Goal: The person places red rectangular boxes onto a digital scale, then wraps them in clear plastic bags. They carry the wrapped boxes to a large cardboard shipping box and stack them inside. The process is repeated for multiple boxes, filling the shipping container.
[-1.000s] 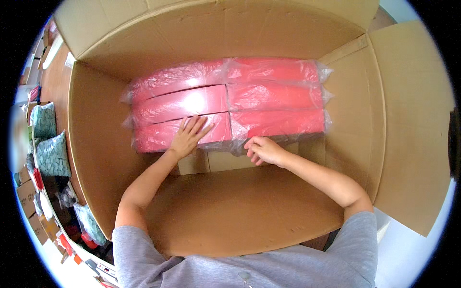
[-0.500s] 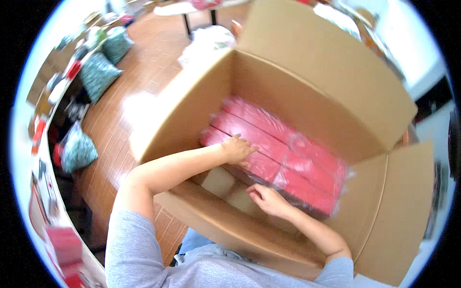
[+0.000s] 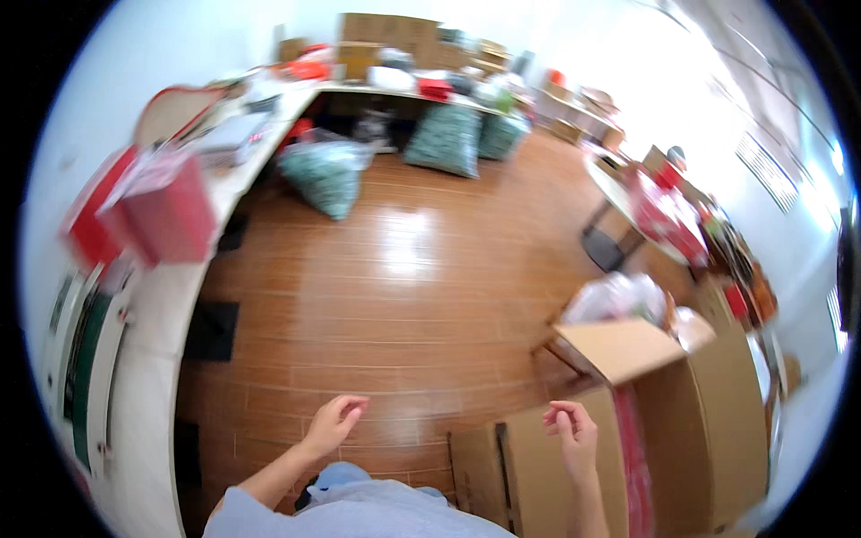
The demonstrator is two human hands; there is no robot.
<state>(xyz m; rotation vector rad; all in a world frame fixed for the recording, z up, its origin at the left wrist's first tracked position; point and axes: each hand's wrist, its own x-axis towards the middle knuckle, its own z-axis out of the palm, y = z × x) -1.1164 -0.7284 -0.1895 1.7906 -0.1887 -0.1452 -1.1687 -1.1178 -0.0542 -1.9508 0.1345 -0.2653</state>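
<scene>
My left hand [image 3: 334,425] hangs in the air above the wooden floor, its fingers loosely bent and a small gap at the thumb, holding nothing. My right hand [image 3: 574,432] is also empty, with half-curled fingers, over the side of a large open cardboard carton [image 3: 560,466] at the lower right. Inside the carton, a strip of the pink plastic-wrapped boxes [image 3: 635,457] shows; the carton wall hides most of them. One carton flap [image 3: 621,348] sticks out at the far side.
Along the left runs a white table [image 3: 148,359] with pink boxes [image 3: 170,211] and a white-and-green machine [image 3: 85,386]. Bulging bags of green material [image 3: 327,179] rest on the wooden floor [image 3: 386,314]. A small table [image 3: 619,193] and a white plastic bag [image 3: 614,298] stand to the right.
Both hands have come out of the carton and off the pink boxes. My view has turned left, so the carton now sits at the lower right and the left table shows fully.
</scene>
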